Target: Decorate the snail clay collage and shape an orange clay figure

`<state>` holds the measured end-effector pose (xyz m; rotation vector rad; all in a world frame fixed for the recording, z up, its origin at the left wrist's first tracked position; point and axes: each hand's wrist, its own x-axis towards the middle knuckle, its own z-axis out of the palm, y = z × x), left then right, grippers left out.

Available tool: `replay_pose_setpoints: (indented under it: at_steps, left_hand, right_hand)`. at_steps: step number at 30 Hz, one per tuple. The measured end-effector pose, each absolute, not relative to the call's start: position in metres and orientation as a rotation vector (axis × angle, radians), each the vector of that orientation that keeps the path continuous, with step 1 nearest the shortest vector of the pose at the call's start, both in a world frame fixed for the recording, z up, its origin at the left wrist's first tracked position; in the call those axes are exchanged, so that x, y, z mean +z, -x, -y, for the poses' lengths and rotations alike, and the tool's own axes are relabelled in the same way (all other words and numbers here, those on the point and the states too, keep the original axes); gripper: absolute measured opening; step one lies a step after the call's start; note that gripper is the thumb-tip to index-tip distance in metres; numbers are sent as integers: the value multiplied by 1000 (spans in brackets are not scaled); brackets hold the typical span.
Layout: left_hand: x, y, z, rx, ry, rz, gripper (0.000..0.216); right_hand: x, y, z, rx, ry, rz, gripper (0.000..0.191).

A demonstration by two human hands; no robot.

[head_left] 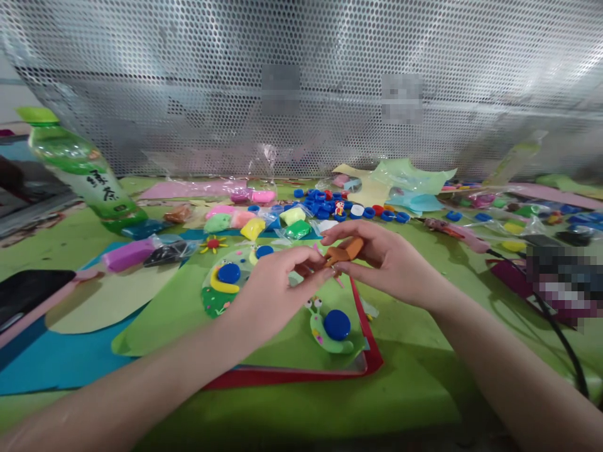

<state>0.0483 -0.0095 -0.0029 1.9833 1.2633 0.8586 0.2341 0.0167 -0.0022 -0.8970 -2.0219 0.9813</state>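
Between my two hands is a piece of orange-brown modelling clay (347, 250). My right hand (389, 260) grips its thicker part with thumb and fingers. The fingertips of my left hand (287, 276) pinch its thinner end. Below them lies a green paper sheet (282, 348) in a red-edged frame (374, 355). On it sits a light green clay snail (325, 336) with a blue bottle-cap shell (337, 324). A yellow snail (223, 285) with a blue cap (229, 273) is left of my left hand, partly covered by it.
A green tea bottle (89, 176) stands at the back left. Bagged clay lumps (254, 228) and a pile of blue caps (320, 204) lie behind my hands. To the right is a pink corded tool (459, 234). A dark phone (32, 292) lies at the left edge.
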Motion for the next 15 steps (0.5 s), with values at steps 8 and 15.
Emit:
replay_pose_setpoints:
  at_steps: [8,15]
  left_hand:
    - [-5,-49,11,907,-2129,-1299,16]
    - [4,-37,6,1226,-1771,-1197,15]
  right_hand:
    - [-2,-231,-16,713,912,2165,26]
    - [-6,-234,-20,781,918,2033,21]
